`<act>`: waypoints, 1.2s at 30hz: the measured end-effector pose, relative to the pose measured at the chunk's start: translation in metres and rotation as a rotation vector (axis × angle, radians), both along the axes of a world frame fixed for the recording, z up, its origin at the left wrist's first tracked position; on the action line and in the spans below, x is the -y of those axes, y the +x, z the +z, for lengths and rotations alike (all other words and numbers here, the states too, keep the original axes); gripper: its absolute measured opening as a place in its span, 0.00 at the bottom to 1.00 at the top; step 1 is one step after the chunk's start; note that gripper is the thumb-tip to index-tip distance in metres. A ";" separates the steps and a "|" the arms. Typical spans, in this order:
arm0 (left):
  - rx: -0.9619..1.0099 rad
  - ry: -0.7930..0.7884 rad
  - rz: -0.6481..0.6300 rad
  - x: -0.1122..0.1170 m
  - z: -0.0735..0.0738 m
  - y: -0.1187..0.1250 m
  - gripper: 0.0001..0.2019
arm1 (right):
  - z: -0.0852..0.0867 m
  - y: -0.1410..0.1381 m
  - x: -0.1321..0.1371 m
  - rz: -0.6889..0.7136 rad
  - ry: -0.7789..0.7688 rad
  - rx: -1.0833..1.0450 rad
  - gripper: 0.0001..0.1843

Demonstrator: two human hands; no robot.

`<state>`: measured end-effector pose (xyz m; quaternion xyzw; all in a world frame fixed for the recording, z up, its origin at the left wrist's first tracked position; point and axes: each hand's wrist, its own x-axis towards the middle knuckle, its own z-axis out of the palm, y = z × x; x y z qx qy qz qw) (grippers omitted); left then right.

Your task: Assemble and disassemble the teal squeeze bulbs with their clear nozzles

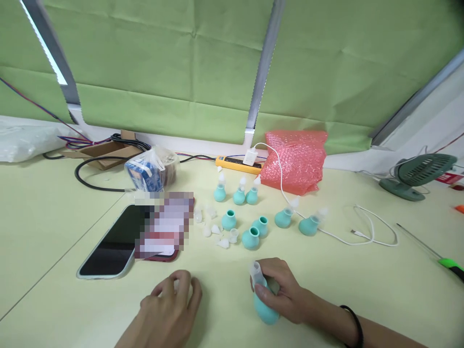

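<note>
My right hand (281,290) is wrapped round a teal rubber bulb (266,309) with a clear plastic tip (255,270) at its top, near the table's front edge. My left hand (170,309) rests on the table to the left, fingers curled together; what is under the fingertips is hidden. Beyond the hands lie several teal bulbs: three capped ones (236,193) in a row at the back, three open ones (250,237) in the middle, two capped ones (297,221) on their sides to the right. Loose clear tips (212,227) are scattered by them.
A phone (112,244) lies screen-up at left with a dark red booklet (166,227) on it. Behind are a bagged tape roll (152,171), a yellow power strip (237,164), pink bubble wrap (295,159), a white cable (358,227), a green fan (416,176) and a green-handled tool (449,263).
</note>
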<state>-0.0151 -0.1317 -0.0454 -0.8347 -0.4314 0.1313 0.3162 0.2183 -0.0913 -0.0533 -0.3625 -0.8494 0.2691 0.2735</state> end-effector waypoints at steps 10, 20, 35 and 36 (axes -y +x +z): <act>0.384 0.004 -0.573 -0.050 -0.005 0.018 0.11 | 0.000 0.000 0.003 -0.039 0.039 0.000 0.10; 1.166 -0.342 -0.607 -0.050 -0.006 0.041 0.08 | 0.003 -0.002 0.001 -0.098 0.213 -0.125 0.11; 1.715 -0.857 -0.481 -0.041 -0.010 0.052 0.13 | -0.008 -0.001 -0.004 0.093 0.223 -0.133 0.11; 1.735 -0.879 -0.443 -0.042 -0.011 0.052 0.11 | -0.007 -0.001 -0.004 0.098 0.207 -0.133 0.10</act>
